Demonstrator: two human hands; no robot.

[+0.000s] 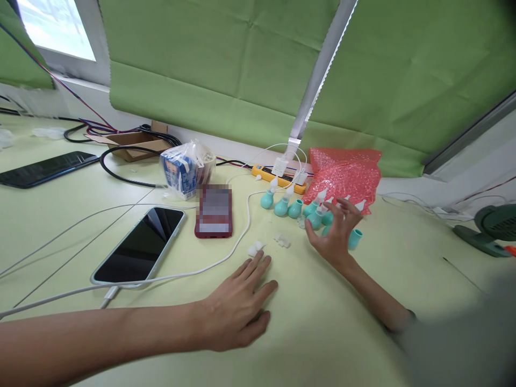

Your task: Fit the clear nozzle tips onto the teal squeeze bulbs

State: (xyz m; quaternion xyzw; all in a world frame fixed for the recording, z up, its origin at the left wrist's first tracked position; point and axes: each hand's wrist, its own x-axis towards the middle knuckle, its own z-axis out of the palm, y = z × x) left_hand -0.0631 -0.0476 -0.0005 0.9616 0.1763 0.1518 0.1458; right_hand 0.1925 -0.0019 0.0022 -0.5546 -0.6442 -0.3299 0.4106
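Note:
Several small teal nasal aspirators, rubber bulbs with pointed clear tips, stand in a cluster on the pale green table; some bulbs have no tip. My right hand reaches into the cluster from the right. Its thumb and index finger are closed around one teal nasal aspirator, while the other fingers partly cover the bulbs behind. My left hand lies palm down and open on the table, holding nothing. Its fingertips reach a few small whitish pieces. More small translucent pieces lie between both hands.
Behind the bulbs are a red bubble-wrap bag and a yellow power strip. A phone, a dark red device and a white cable lie to the left. A bagged blue box stands farther back.

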